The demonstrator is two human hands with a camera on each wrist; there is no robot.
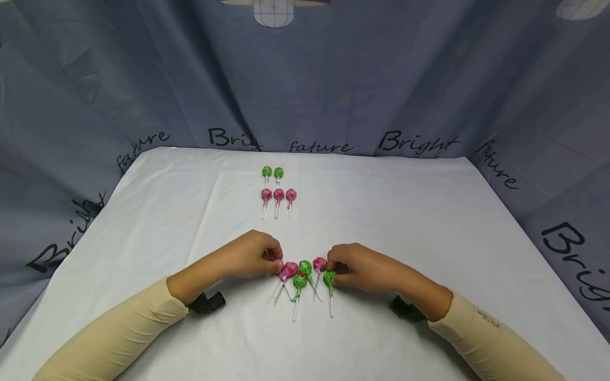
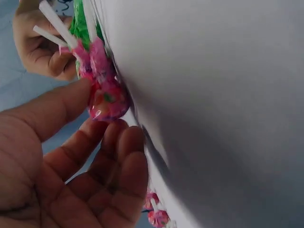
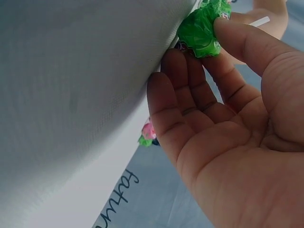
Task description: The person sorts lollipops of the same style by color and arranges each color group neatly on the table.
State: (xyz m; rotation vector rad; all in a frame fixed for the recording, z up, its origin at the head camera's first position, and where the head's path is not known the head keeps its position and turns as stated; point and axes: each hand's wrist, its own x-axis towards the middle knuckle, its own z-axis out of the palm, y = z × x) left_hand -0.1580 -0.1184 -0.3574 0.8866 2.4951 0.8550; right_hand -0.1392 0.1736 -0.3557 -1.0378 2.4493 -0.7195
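A small group of lollipops lies between the two hands in the head view. My left hand (image 1: 252, 255) is at its left side, thumb and fingertips around the head of a pink lollipop (image 2: 109, 100); another pink lollipop (image 1: 290, 269) lies against it. On the right side, my right hand (image 1: 364, 267) has its thumb and fingertips at the head of a green lollipop (image 3: 199, 33), whose stick points toward me. A red-pink lollipop (image 1: 320, 264) lies by the right fingertips. Two more green lollipops, one in front (image 1: 299, 281) and one behind (image 1: 305, 267), lie between the hands.
Farther back on the white tablecloth (image 1: 381, 201), two green lollipops (image 1: 272, 172) form a row behind three pink lollipops (image 1: 278, 194), sticks toward me. A grey curtain (image 1: 333, 79) with lettering hangs behind the table. Black straps (image 1: 207, 303) sit at the wrists.
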